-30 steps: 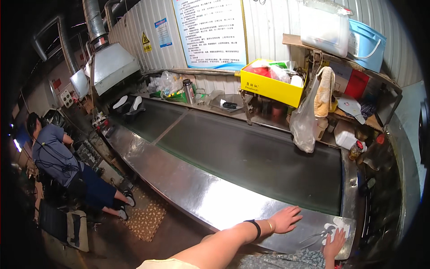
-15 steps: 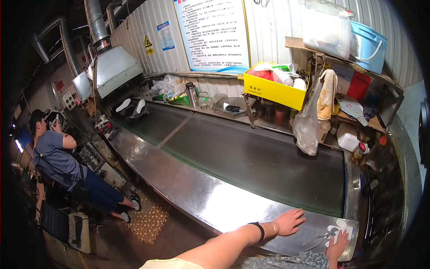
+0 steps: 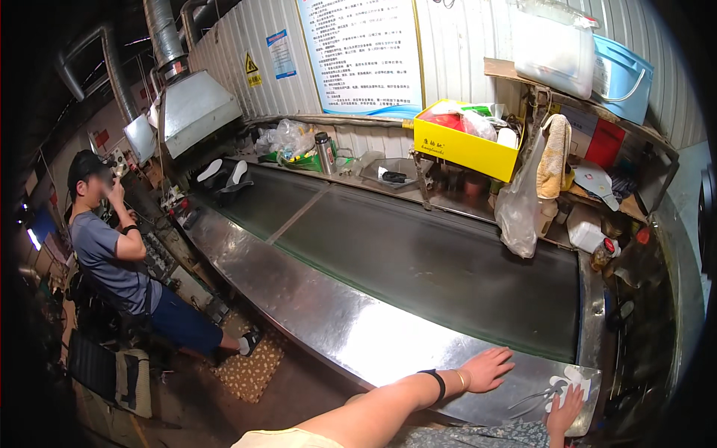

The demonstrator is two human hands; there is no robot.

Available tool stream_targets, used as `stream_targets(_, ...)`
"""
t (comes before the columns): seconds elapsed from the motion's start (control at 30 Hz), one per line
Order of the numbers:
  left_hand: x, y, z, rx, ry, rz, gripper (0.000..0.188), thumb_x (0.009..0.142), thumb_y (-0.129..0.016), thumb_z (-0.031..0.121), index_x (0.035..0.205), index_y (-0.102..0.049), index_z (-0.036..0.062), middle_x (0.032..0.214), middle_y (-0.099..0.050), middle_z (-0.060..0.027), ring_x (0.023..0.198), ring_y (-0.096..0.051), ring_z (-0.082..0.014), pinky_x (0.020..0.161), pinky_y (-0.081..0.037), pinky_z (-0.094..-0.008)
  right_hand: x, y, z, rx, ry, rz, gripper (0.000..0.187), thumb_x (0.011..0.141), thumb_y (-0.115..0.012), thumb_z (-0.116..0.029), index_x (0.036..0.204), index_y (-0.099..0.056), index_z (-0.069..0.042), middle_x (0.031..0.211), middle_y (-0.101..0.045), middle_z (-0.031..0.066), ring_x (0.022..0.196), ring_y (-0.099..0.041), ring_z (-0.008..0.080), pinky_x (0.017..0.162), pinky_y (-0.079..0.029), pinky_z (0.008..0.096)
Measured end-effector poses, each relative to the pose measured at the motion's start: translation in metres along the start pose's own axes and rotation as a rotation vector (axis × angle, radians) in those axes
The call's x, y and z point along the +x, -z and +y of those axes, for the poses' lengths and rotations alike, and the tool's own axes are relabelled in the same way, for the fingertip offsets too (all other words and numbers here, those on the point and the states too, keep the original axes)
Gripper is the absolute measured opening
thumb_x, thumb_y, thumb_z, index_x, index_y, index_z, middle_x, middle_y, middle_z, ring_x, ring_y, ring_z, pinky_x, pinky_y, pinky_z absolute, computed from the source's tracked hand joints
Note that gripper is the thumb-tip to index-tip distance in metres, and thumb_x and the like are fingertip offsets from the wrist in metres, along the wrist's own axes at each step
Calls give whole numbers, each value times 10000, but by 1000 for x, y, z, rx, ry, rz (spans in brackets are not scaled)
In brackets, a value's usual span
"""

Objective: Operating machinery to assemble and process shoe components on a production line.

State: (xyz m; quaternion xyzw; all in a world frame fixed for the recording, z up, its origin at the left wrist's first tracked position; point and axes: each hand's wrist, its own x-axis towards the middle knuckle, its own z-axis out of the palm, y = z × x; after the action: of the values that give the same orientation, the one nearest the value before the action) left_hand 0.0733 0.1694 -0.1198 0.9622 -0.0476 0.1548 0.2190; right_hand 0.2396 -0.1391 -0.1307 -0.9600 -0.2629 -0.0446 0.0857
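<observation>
Head view, watched remotely. I see the left hand (image 3: 485,370) palm down on the shiny metal table (image 3: 299,276), beside the near edge of a dark belt (image 3: 426,276). Its fingers are apart. Its wrist bears a black band (image 3: 436,387) and a thin gold bracelet (image 3: 461,379).

I see the right hand (image 3: 565,413) at the table's right end, fingers apart and laid over the lower part of some flat white pieces (image 3: 573,373). Those pieces lie near the table's corner, partly hidden by the fingers; I cannot tell how many there are. Thin dark streaks lie just left of them, too unclear for me to identify.

Surroundings: dark shoe-shaped items with white insoles (image 3: 225,179) rest at the belt's far left end, near a metal hood (image 3: 196,112). Behind the belt I note a thermos (image 3: 325,154), a dark tray (image 3: 371,175) with a small black item on it, and a yellow box (image 3: 464,154) filled with mixed goods. A clear plastic bag (image 3: 517,220) hangs beside a tan towel (image 3: 554,157). Upper right, a blue bucket (image 3: 621,78) sits on a shelf. At left, a co-worker (image 3: 112,246) stands, one hand raised near the head.
</observation>
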Motion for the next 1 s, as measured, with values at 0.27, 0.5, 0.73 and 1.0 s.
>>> stream_targets(0.27, 0, 1, -4, 8, 8, -6, 507, 879, -582, 285, 1309, -511, 27, 1402, -416, -221, 1334, -367, -376, 1116, -316, -453, 5, 12, -14, 17, -51, -60, 562, 926, -550, -324, 1388, -465, -16, 1517, -346, 187, 1428, -250, 376, 1155, -186, 527)
stream_targets(0.5, -6, -9, -9, 14, 4, 8, 499, 872, -586, 271, 1295, -520, 14, 1394, -423, -222, 1319, -383, -386, 1108, -328, -459, -3, 23, -18, -122, 53, -27, 587, 965, -494, -451, 1381, -506, -36, 1440, -468, 189, 1357, -387, 374, 1110, -286, 501)
stream_targets(0.73, -3, -5, -2, -42, 14, 54, 528, 840, -611, 282, 1285, -527, 10, 1384, -427, -236, 1302, -399, -390, 1106, -330, -459, 0, -1, 1, 16, 0, -34, 559, 944, -537, -322, 1404, -447, -18, 1520, -340, 194, 1427, -247, 384, 1154, -182, 522)
stream_targets(1.0, -1, -1, -6, -18, 9, 36, 516, 854, -605, 289, 1290, -530, 24, 1389, -430, -222, 1316, -390, -375, 1110, -324, -458, 7, -10, 3, -1, -7, -12, 554, 927, -557, -315, 1410, -461, -62, 1528, -348, 154, 1434, -255, 351, 1160, -188, 510)
